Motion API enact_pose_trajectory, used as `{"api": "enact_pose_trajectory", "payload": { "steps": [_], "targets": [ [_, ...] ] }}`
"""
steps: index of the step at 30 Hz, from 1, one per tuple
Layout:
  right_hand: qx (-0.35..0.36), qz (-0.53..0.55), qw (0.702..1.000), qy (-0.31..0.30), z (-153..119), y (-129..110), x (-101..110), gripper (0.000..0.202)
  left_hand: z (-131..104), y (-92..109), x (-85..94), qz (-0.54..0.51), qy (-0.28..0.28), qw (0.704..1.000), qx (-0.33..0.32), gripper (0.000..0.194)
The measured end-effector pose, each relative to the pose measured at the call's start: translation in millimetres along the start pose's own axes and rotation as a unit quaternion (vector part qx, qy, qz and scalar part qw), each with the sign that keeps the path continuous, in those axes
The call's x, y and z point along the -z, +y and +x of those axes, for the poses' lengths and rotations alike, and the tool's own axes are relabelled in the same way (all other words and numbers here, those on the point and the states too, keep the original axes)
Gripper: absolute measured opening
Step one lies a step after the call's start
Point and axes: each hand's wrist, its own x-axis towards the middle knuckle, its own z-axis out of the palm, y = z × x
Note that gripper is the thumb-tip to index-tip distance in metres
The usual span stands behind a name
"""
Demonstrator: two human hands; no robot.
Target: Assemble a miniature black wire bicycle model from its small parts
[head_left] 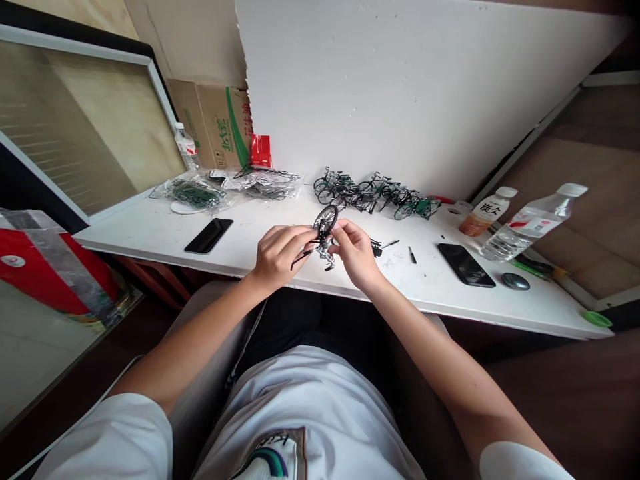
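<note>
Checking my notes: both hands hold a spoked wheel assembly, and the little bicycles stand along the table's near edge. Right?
No, the head view shows the little bicycles along the table's far edge. Left hand and right hand do hold the wheel assembly.

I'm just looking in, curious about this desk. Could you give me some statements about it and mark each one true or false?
1. The left hand and right hand both hold a small spoked-wheel piece. True.
2. The model bicycles are lined up along the table's front edge. False: they are grouped toward the back, near the white panel.
3. Clear plastic packets lie left of the bicycles. True.
4. The bottle with the orange-brown drink is uncapped. False: it has a white cap.
5. A dark phone lies on the table, to the left of the hands. True.
</note>
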Motion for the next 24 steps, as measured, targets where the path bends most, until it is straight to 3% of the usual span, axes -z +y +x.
{"api": "enact_pose_trajectory", "payload": {
  "steps": [3,5,7,9,11,14,17,20,24],
  "targets": [
    [-0.03,0.018,0.999,0.038,3,3,4,0.05,4,3,-1.1,-0.015,-0.052,0.998,0.019,0.035],
    [-0.037,0.015,0.997,0.069,6,7,10,0.05,7,4,0.9,-0.045,-0.097,0.994,0.009,0.051],
    [-0.04,0.011,0.995,0.089,9,10,15,0.05,9,3,4.3,-0.107,-0.15,0.983,0.008,0.068],
    [-0.044,0.016,0.995,0.093,11,11,19,0.051,10,1,6.5,-0.188,-0.182,0.965,0.024,0.073],
    [-0.048,0.023,0.995,0.089,12,10,21,0.052,9,-1,5.0,-0.26,-0.164,0.949,0.065,0.063],
    [-0.048,0.026,0.996,0.074,10,7,17,0.05,6,-2,-4.5,-0.322,-0.067,0.922,0.205,0.044],
    [-0.043,0.037,0.998,0.035,6,6,11,0.045,5,-2,-15.0,-0.37,-0.003,0.856,0.36,0.049],
    [-0.041,0.042,0.998,0.009,2,5,5,0.044,8,-2,-17.4,-0.422,-0.04,0.802,0.42,0.054],
    [-0.034,0.015,0.999,-0.001,-2,1,3,0.045,13,-1,-10.3,-0.462,-0.067,0.776,0.424,0.046]
  ]
}}
